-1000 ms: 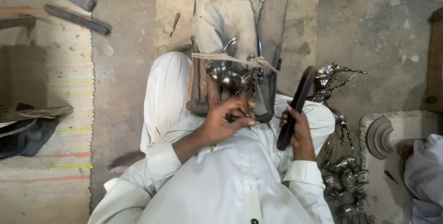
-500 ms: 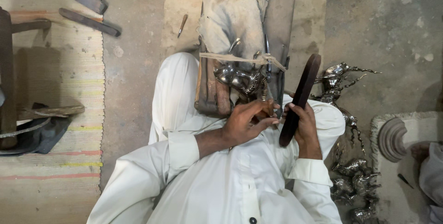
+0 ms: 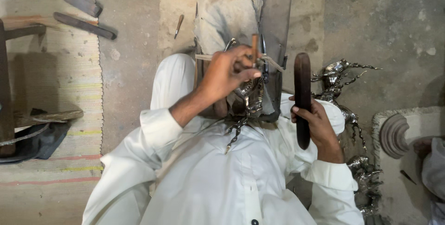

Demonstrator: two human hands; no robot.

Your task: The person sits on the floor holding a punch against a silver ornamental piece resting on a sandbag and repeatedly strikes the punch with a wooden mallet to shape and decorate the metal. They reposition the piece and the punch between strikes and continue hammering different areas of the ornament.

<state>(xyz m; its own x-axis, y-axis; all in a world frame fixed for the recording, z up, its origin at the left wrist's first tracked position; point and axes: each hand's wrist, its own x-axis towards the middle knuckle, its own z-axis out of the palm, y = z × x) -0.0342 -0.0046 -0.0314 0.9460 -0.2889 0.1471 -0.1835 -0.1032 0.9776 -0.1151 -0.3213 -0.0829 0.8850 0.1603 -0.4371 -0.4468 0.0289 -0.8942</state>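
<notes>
Head view puts the shiny metal figurine [image 3: 248,102] at the centre, propped against a padded, cloth-wrapped block [image 3: 229,9] between my knees, its spiny tail dangling toward my white shirt. My left hand [image 3: 227,74] is curled over its top, fingers pinching a thin brown punch [image 3: 254,46] that stands nearly upright on the metal. My right hand [image 3: 320,125] is wrapped tight around a dark wooden mallet [image 3: 302,97], held vertical just to the right of the block and apart from the punch.

I judge the main risk to be a glancing blow: the punch tip sits on curved, polished metal, so a strike off its axis could skid it across the surface and mar it, or drive the mallet onto my pinching fingertips. The figurine seems to rest only against cloth, so it may also twist or slide under impact. Its thin protruding legs look easy to bend.

More silvery figurines [image 3: 340,83] stand close by on the concrete floor [image 3: 394,30], where a wide swing could clip them.
</notes>
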